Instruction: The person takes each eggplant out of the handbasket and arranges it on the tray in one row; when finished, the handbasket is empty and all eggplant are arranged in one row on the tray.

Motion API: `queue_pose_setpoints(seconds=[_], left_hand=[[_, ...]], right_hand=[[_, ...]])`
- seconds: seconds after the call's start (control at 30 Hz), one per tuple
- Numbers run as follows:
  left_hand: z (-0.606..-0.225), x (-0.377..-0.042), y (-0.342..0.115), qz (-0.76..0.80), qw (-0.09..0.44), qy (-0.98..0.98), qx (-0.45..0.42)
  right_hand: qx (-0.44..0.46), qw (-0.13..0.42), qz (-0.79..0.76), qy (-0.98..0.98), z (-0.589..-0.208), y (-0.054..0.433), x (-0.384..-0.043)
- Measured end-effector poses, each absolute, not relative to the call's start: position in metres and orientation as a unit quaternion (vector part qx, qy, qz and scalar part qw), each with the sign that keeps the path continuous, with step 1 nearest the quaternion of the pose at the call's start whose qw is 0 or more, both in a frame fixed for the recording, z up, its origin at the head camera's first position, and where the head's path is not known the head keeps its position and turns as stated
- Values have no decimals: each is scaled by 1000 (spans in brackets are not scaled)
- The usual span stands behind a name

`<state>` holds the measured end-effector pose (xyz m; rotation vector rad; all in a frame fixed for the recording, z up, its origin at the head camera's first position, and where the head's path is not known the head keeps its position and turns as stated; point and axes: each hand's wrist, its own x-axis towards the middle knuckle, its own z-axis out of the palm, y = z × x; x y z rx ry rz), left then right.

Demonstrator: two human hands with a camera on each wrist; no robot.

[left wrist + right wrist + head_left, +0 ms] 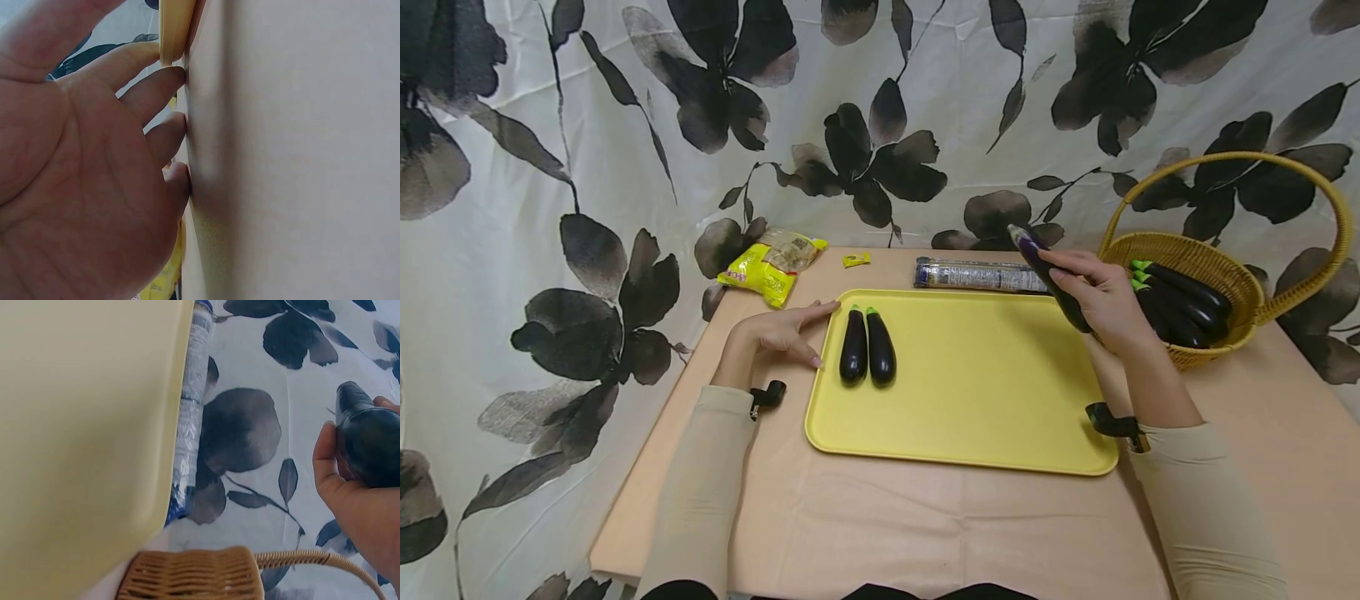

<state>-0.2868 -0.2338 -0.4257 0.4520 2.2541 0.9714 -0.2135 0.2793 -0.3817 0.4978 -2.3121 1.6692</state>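
"Right hand (1105,300)?"
"Gripping an eggplant (1060,296) near the basket (1251,292), hiding the tube's (973,273) end from the head view; the right wrist view shows it."
"Left hand (781,332)?"
"Fingers spread, touching the tray (992,383)."

And along the back of your peach-coloured table (955,521), here's a crinkled yellow bag (762,273) over on your left, a duller patch across its upper part! Just right of it, a tiny yellow packet (856,260) lies apart. Further right, you've got a long, shiny wrapped roll (973,275) lying sideways, and behind everything, your pale curtain (970,108) blooms with dark flowers!
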Motion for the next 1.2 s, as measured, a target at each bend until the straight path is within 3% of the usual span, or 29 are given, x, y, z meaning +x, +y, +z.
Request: queue_pose_setpoints(seconds=[0.43, 0.8, 1.2], left_hand=[[-425, -286, -233, 366, 314, 859, 175], [-426, -288, -235, 360, 314, 861, 176], [-427, -288, -235, 351, 311, 864, 181]], right_hand=[[168, 60, 547, -818, -386, 253, -213], [189, -33, 480, -856, -394, 233, -215], [201, -66, 462, -861, -399, 199, -221]])
